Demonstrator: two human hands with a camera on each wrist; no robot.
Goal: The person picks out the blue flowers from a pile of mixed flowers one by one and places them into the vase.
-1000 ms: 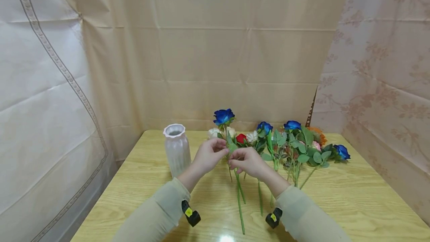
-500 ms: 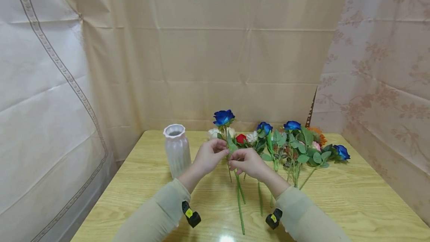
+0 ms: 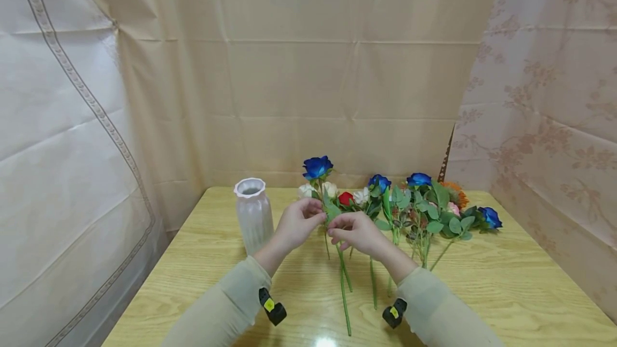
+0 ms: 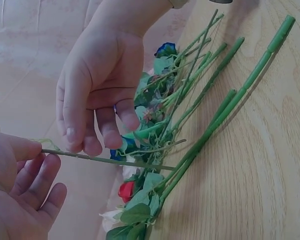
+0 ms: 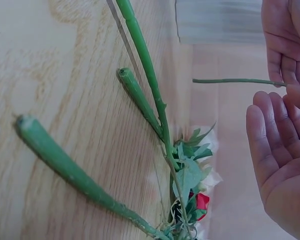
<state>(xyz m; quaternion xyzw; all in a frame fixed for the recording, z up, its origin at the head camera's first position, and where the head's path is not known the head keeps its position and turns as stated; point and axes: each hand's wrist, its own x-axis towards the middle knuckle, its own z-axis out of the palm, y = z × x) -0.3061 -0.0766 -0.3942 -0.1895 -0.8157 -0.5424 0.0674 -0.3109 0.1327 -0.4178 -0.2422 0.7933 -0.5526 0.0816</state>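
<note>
A blue artificial rose stands upright above the table, its thin stem pinched between the thumb and fingers of my left hand. Close beside it, my right hand has its thumb and index finger together at the rose's green leaf and appears to pinch the leaf's edge; the exact contact is hidden. The other right fingers curl loosely. In the right wrist view the stem's lower end hangs free. A white fluted vase is upright to the left of my left forearm.
On the wooden table several artificial flowers lie to the right: blue roses, a red rose, white flowers and an orange one. Green stems point towards the front edge. A beige curtain hangs behind.
The blue rose's head and stem have shifted slightly left. Both hands keep nearly the same place and hold; the vase and lying flowers are unmoved.
</note>
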